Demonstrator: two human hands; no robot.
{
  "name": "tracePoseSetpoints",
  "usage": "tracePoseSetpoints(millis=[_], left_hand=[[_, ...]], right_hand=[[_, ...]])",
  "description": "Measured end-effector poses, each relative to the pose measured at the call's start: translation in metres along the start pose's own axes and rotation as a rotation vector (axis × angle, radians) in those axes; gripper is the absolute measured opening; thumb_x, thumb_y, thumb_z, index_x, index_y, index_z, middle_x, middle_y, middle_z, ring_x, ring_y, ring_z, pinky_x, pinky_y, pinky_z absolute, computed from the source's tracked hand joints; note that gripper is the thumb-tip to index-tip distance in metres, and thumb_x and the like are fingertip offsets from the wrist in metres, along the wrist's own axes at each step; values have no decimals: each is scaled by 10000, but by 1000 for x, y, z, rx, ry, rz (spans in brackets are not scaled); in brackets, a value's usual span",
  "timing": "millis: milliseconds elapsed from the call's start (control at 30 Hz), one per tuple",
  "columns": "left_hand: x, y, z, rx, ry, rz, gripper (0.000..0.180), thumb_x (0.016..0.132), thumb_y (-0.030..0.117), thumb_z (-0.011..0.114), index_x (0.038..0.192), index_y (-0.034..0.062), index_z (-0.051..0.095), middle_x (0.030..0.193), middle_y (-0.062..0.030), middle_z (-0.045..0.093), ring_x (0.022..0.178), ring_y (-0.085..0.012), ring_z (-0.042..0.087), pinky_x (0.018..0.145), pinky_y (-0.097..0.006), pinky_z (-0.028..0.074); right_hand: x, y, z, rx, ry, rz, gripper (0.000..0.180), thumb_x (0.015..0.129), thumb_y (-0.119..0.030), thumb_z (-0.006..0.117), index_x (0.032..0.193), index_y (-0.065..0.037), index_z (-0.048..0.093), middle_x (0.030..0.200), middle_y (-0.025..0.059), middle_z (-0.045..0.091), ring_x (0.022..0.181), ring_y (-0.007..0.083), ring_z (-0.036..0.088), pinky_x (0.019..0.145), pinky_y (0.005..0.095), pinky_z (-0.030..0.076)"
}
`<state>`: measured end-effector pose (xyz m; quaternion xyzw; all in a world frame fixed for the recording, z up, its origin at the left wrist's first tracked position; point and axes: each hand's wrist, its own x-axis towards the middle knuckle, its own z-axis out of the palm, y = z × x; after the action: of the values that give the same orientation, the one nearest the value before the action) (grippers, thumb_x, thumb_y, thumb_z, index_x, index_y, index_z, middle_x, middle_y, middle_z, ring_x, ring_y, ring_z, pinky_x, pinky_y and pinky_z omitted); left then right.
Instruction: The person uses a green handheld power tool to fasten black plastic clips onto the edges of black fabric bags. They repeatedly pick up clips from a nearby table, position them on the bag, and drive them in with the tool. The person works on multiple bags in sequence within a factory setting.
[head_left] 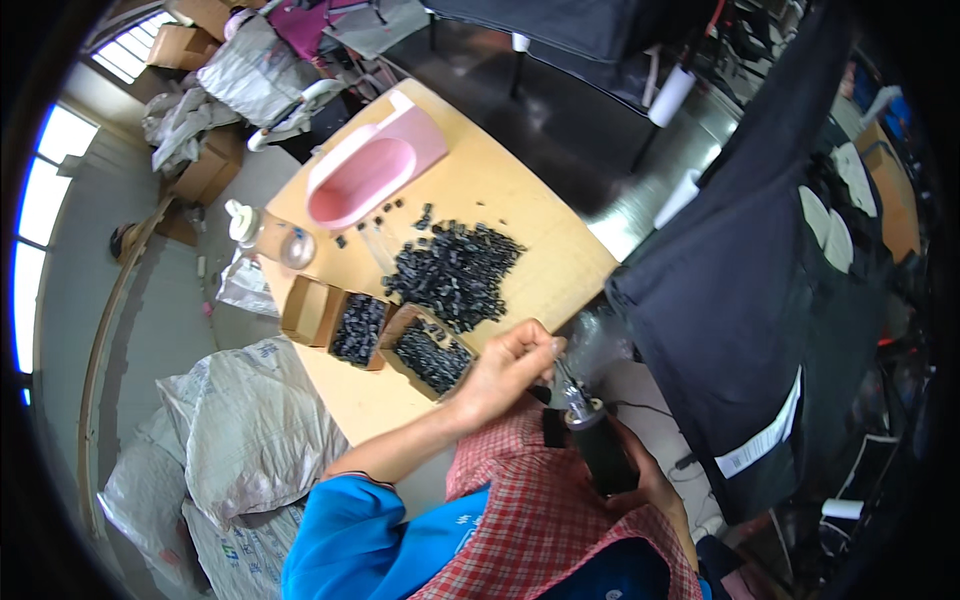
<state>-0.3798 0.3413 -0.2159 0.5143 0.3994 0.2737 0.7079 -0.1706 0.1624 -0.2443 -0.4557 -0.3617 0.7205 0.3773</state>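
My right hand is wrapped round a dark cylindrical power tool with a silver nose and a thin bit, which points up and away from me. Just beyond the bit, my left hand is closed in a pinch. What it pinches is too small to make out. Left of that hand stands an open cardboard box of small dark parts. Beside it is a second box with chunkier black pieces. A loose pile of black pieces lies on the wooden table.
A pink plastic basin and a clear bottle with a white top stand farther back. An empty cardboard box sits at the table's left edge. White sacks lie on the left; dark cloth hangs on the right.
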Motion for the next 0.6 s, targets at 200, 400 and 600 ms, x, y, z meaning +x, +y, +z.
tracePoseSetpoints(millis=[200, 400, 600], left_hand=[[8, 22, -26, 162, -220, 57, 313, 873, 195, 665, 1143, 44, 619, 942, -34, 640, 838, -88, 595, 746, -250, 517], [113, -33, -227, 781, 541, -100, 225, 855, 211, 625, 972, 42, 717, 927, -138, 702, 850, -219, 664, 779, -312, 511], [130, -53, -217, 1536, 517, 262, 213, 803, 204, 665, 992, 119, 717, 954, -92, 650, 957, -301, 576, 866, -387, 474]], right_hand=[[5, 3, 1, 164, 14, -4, 1327, 478, -412, 913, 1498, -27, 157, 1482, 154, 279, 1384, 272, 260, 1119, 385, 214], [0, 19, 0, 140, -43, 60, 1291, 530, -392, 906, 1498, -17, 138, 1447, 158, 341, 1336, 266, 346, 1097, 373, 268], [-3, -1, 9, 190, -49, 148, 1254, 568, -432, 887, 1496, -18, 152, 1293, 149, 504, 1280, 267, 398, 1103, 395, 247]])
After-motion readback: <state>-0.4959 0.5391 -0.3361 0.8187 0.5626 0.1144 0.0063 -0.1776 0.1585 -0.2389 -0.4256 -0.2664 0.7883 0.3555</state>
